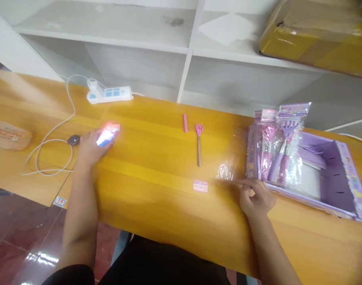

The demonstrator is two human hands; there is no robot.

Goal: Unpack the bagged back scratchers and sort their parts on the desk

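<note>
At the left of the table, my left hand (92, 146) is closed round a mobile phone (107, 133) with a brightly lit screen. My right hand (258, 198) is at the front left corner of the purple box, finger and thumb pinched at the lower edge of a clear plastic bag (227, 170). Between my hands lie a pink-headed back scratcher (199, 146) with a metal rod, a short pink tube-like handle (185, 123) and a small pink printed card (200, 185). The scratcher's pink claw points toward the shelves.
A purple display box (341, 174) holds several bagged back scratchers (277, 150). Behind are a white power strip (109, 94), shelves (139, 65) and a taped cardboard box (314, 35). A white cable (46, 138) loops near an orange packet (10, 134) at left.
</note>
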